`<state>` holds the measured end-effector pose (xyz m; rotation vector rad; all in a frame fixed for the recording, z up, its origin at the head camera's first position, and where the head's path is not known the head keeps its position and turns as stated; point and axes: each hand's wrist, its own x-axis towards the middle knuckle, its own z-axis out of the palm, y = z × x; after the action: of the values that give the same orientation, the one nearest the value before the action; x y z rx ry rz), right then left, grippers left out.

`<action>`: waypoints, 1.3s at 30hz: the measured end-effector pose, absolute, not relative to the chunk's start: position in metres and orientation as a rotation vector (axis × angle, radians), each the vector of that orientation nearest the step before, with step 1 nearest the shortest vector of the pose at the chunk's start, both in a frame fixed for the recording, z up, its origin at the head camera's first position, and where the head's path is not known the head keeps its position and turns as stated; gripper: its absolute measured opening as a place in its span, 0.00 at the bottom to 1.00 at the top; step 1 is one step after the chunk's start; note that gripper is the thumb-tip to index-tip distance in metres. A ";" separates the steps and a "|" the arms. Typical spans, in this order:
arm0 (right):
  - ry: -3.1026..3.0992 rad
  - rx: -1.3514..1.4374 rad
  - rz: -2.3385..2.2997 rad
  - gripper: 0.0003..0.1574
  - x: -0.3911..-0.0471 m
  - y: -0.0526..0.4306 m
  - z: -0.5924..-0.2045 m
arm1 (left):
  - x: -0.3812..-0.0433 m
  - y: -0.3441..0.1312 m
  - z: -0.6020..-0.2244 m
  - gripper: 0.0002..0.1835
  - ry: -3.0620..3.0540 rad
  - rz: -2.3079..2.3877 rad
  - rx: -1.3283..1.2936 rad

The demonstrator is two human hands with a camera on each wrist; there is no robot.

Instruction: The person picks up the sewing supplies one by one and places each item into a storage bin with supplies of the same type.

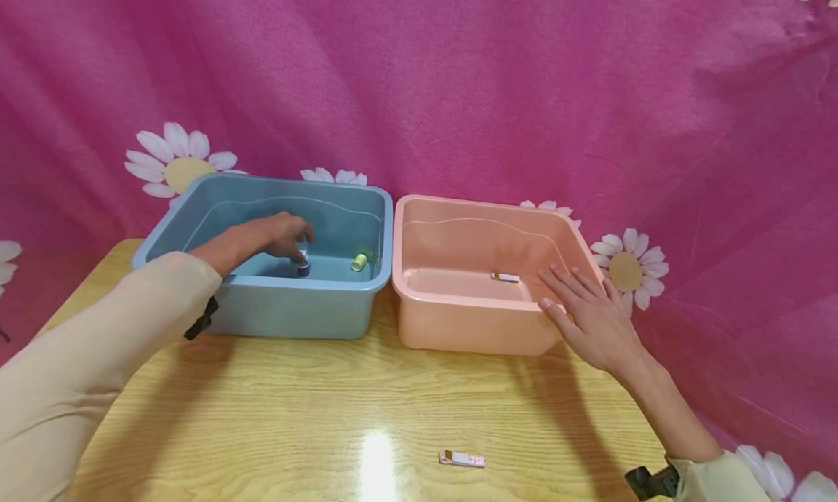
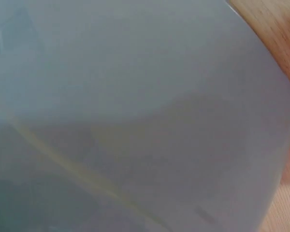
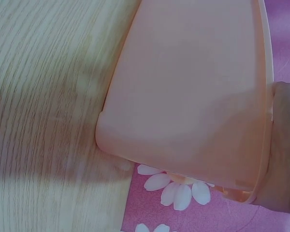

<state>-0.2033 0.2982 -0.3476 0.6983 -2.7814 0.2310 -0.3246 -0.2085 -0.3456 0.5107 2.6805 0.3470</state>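
Inside the blue bin (image 1: 294, 309), my left hand (image 1: 283, 236) reaches down and pinches a small object with a white upper part and dark base (image 1: 303, 270); its exact kind is too small to tell. A small yellow-green cylinder (image 1: 358, 262) lies to its right on the bin floor. My right hand (image 1: 592, 324) rests with spread, straight fingers over the near right corner of the pink bin (image 1: 471, 327). In that bin lies a nail clipper (image 1: 505, 277). In the left wrist view the blue bin's wall (image 2: 135, 72) hides the hand.
Both bins stand side by side on a wooden table (image 1: 281, 407). Another nail clipper (image 1: 461, 458) lies near the table's front. Behind the table hangs a pink cloth (image 1: 458, 87) with white flowers.
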 end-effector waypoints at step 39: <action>-2.784 0.700 0.220 0.33 -0.203 0.297 -0.347 | -0.248 -0.230 -0.304 0.44 3.227 0.170 0.724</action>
<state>-0.2025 0.2969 -0.3470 0.6998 -2.7843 0.2200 -0.2481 -0.2297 -0.3037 0.7244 3.2274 0.1699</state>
